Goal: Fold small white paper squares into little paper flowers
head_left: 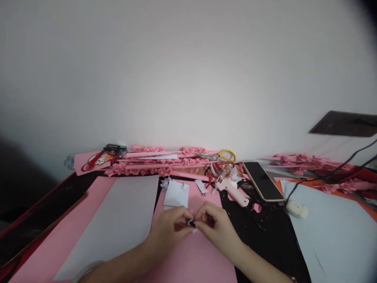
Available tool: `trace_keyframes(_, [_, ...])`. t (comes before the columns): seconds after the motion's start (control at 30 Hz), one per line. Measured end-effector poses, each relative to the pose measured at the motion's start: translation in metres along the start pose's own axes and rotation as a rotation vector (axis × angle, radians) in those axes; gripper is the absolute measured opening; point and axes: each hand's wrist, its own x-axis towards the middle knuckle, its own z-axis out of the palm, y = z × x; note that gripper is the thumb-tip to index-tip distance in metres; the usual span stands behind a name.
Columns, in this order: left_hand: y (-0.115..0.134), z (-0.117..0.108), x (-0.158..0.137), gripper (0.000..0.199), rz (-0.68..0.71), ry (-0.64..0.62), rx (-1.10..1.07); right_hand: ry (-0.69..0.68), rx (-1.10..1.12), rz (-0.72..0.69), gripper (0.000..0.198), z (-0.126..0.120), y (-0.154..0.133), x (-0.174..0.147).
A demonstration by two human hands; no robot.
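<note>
Over a pink paper sheet (191,259), my left hand (172,226) and my right hand (213,226) meet with their fingertips pinched together. Between them is a small folded piece, dark with a white edge (191,223); it looks like paper, partly hidden by the fingers. Both hands are closed on it. Just beyond the left hand lies a stack of small white paper squares (176,195), with a little white folded paper piece (184,186) on top. Several more folded pieces (165,183) sit at its left corner. A white paper strip (201,186) lies to the right.
A pink glue gun (232,190), a phone (263,181) and yellow-handled scissors (226,155) lie behind to the right. Pink paper flower stems (153,165) line the wall. Large white sheets (114,224) flank both sides. A white plug (297,209) with a cable rests at right.
</note>
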Motion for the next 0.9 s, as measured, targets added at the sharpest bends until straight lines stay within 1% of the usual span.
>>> trace_keyframes(0.1, [0.001, 0.0, 0.001, 0.009, -0.01, 0.012, 0.016, 0.004, -0.024, -0.01, 0.012, 0.0, -0.001, 0.0])
trace_keyframes(0.23, [0.001, 0.0, 0.002, 0.011, -0.014, 0.016, -0.04, 0.019, -0.02, -0.018, 0.015, 0.0, -0.001, -0.001])
trace_keyframes(0.3, [0.001, 0.0, 0.002, 0.011, -0.028, 0.014, -0.051, -0.008, 0.01, 0.02, 0.016, -0.001, 0.001, -0.001])
trace_keyframes(0.43, [0.0, 0.0, 0.001, 0.007, -0.057, -0.003, -0.055, -0.143, 0.155, 0.174, 0.017, -0.004, 0.007, 0.002])
trace_keyframes(0.5, [-0.001, 0.0, 0.001, 0.006, -0.062, -0.01, -0.044, -0.192, 0.229, 0.223, 0.018, -0.006, 0.01, 0.004])
trace_keyframes(0.63, [0.0, 0.0, 0.002, 0.005, -0.06, -0.006, -0.035, -0.137, 0.266, 0.251, 0.019, -0.007, 0.011, 0.007])
trace_keyframes(0.7, [0.001, -0.001, 0.002, 0.005, -0.059, -0.006, -0.029, -0.136, 0.272, 0.26, 0.02, -0.008, 0.009, 0.008])
trace_keyframes(0.77, [0.002, -0.001, 0.001, 0.006, -0.055, -0.02, -0.024, -0.173, 0.297, 0.272, 0.021, -0.009, 0.007, 0.009])
trace_keyframes(0.9, [0.001, 0.001, 0.001, 0.005, -0.058, -0.049, -0.02, -0.29, 0.349, 0.342, 0.025, -0.015, 0.005, 0.009])
